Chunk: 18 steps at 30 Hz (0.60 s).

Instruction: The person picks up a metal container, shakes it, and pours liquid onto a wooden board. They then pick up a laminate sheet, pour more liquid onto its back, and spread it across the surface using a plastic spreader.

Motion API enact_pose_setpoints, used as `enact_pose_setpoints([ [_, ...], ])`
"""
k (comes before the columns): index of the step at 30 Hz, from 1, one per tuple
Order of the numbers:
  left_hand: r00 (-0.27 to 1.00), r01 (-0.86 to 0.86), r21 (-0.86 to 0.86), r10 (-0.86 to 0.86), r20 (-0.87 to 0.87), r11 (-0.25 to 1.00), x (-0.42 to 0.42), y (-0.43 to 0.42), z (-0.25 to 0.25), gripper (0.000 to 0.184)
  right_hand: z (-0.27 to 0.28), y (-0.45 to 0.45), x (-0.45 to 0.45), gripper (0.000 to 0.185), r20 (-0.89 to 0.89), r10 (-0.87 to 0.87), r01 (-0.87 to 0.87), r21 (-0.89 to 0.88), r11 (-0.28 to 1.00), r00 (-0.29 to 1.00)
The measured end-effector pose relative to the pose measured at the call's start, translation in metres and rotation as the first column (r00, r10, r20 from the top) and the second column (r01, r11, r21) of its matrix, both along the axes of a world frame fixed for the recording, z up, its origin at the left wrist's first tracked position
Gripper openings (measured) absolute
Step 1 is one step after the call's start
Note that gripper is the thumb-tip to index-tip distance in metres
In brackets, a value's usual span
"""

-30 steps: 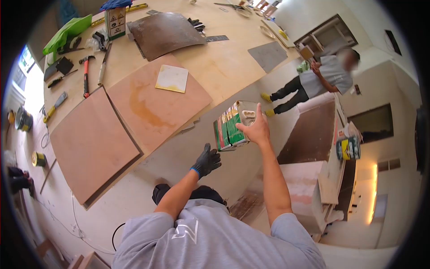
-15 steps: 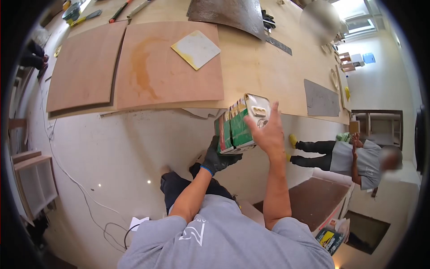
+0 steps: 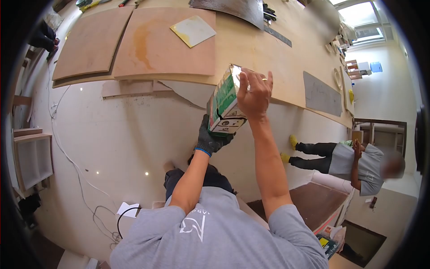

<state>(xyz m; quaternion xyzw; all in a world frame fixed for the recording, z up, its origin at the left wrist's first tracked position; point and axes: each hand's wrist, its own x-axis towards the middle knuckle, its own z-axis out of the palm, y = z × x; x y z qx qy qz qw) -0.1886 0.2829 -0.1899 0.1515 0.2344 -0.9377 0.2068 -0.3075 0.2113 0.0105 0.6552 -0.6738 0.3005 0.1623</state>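
A green and white rectangular can (image 3: 225,104) is held up near the table edge, tilted, with its top turned to the right. My left hand (image 3: 212,136), in a dark glove with a blue cuff, is wrapped under and around its lower end. Bare, my right hand (image 3: 256,92) lies over the can's top, with fingers bent and the little finger raised. What the right fingertips grip there is hidden. Beyond the can, a stained pinkish board (image 3: 165,56) lies on the table, with a yellow-edged white square (image 3: 192,31) on it.
Another board (image 3: 92,42) lies at the left of the wooden table (image 3: 251,58). A brown sheet (image 3: 237,10) and a grey sheet (image 3: 321,94) are also on it. At the right stands a person (image 3: 351,166) in a grey shirt. Cables (image 3: 67,157) run over the floor at left.
The can has been raised and tipped more upright. My left hand has gone from beside it to holding its lower end. My right hand has closed in over the top.
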Motion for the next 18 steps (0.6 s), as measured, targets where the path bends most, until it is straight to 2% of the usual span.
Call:
enact_pose_setpoints([
  [2,1.0,0.0,0.011,0.0,-0.012,1.0,-0.001,-0.001,0.001,0.09,0.002,0.002,0.002,0.023,-0.015,0.006,-0.006,-0.034,0.999,1.0],
  [5,0.993,-0.036,0.022,0.033,0.115,0.999,-0.002,-0.001,0.019,0.088,-0.003,0.001,-0.002,0.021,-0.001,0.024,-0.024,-0.078,0.997,1.0],
  [6,0.996,-0.009,0.032,0.006,0.087,0.999,-0.001,-0.002,0.012,0.087,-0.002,-0.002,-0.001,0.019,-0.033,0.008,-0.012,-0.108,0.994,0.999],
  [9,0.999,-0.042,0.05,0.043,-0.024,0.998,-0.001,0.0,-0.008,0.073,0.004,-0.001,0.006,0.02,-0.001,-0.015,0.015,-0.041,0.999,1.0],
  [10,0.996,-0.084,0.017,0.083,0.027,0.996,-0.004,0.001,-0.012,0.073,0.0,0.0,0.004,0.019,-0.054,-0.006,0.001,-0.093,0.996,0.999],
  [12,0.98,-0.157,-0.058,0.163,0.117,0.986,-0.013,-0.001,-0.018,0.073,-0.004,-0.007,0.002,0.019,-0.026,-0.015,0.013,-0.08,0.997,1.0],
  [13,0.985,-0.131,-0.048,0.136,0.11,0.99,-0.012,-0.012,-0.009,0.073,-0.005,-0.013,0.003,0.019,-0.008,-0.014,0.013,-0.072,0.997,1.0],
  [14,0.989,-0.093,-0.021,0.095,0.112,0.995,-0.005,-0.013,-0.001,0.073,-0.005,-0.031,0.001,0.02,-0.067,-0.002,-0.006,-0.117,0.993,0.998],
  [15,0.992,-0.045,0.02,0.042,0.117,0.999,0.005,-0.006,0.014,0.074,0.003,-0.041,0.008,0.029,-0.052,-0.055,0.055,-0.001,0.998,0.997],
  [16,0.996,-0.026,0.109,0.017,0.083,0.994,0.008,-0.01,0.028,0.075,0.006,-0.048,0.009,0.03,-0.037,-0.059,0.059,0.002,0.998,0.998],
  [18,1.0,-0.028,0.081,0.029,-0.011,0.996,0.008,-0.006,0.023,0.08,0.006,-0.054,0.006,0.031,-0.054,-0.077,0.075,-0.023,0.997,0.996],
])
